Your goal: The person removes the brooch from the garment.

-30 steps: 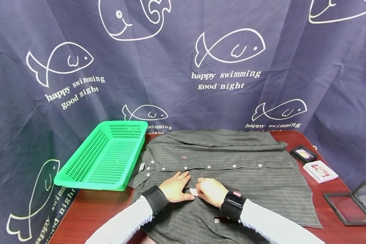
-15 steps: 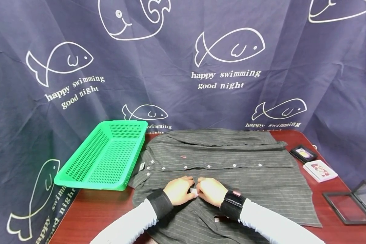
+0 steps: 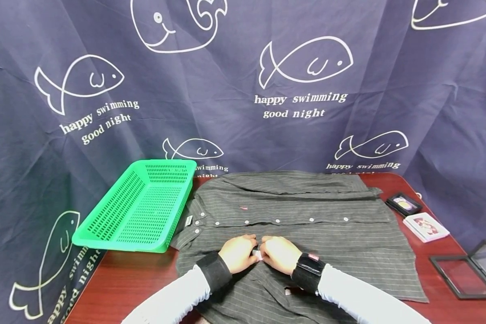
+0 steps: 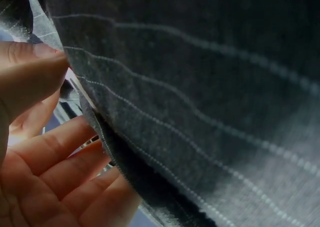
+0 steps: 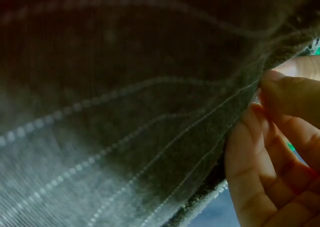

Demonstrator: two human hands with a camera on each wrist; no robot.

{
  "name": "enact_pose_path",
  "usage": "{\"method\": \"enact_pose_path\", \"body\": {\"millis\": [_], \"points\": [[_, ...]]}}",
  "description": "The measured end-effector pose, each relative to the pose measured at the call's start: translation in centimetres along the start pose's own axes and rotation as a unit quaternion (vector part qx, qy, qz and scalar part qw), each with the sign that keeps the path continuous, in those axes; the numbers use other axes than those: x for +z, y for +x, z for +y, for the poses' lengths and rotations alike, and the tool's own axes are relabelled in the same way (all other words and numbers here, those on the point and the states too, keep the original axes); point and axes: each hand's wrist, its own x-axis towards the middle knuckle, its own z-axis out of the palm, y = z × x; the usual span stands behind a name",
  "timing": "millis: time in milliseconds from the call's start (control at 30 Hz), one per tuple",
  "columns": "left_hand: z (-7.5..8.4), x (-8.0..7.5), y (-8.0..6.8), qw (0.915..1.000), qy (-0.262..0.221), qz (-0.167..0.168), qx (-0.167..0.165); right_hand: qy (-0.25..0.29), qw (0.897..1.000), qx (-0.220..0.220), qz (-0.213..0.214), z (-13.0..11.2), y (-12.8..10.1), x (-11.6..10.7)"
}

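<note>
A dark grey button-up shirt (image 3: 328, 243) with thin white stripes lies spread over the table. My left hand (image 3: 238, 254) and right hand (image 3: 281, 254) are close together over its near half. A small flat white piece (image 3: 258, 255) shows between them; its kind cannot be told. In the left wrist view, the left thumb (image 4: 37, 77) and a finger pinch the shirt's edge, the other fingers behind it. The right wrist view has the right thumb (image 5: 290, 94) and a finger gripping the striped cloth. The undersides of both hands are hidden from the head view.
A green slotted basket (image 3: 162, 245) stands at the table's left edge. On the right lie a small black case (image 3: 393, 205), a white square box (image 3: 440, 229) and an opened black frame (image 3: 463, 297). A patterned blue curtain (image 3: 235, 85) hangs behind.
My left hand has moved right, its outstretched fingers curling in beside the right hand. Less of the white piece shows between them. The right hand stays in about the same place.
</note>
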Motion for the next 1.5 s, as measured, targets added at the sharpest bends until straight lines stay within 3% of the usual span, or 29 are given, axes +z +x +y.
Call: {"method": "enact_pose_path", "body": {"millis": [333,633,833,1500], "points": [[0.12,0.06,0.02,1.0000,0.005,0.001,0.002,0.009,1.000,-0.013,0.004,0.44,0.29,-0.45],[-0.02,0.23,0.04,0.9999,0.001,0.009,0.007,-0.082,0.993,-0.080,0.033,0.91,0.37,-0.22],[0.05,-0.01,0.00,1.0000,-0.001,0.008,0.006,-0.098,0.989,-0.105,0.024,0.85,0.30,0.19],[0.08,-0.16,0.12,0.9999,0.000,0.010,0.006,-0.137,0.983,-0.120,0.016,0.85,0.26,0.18]]}}
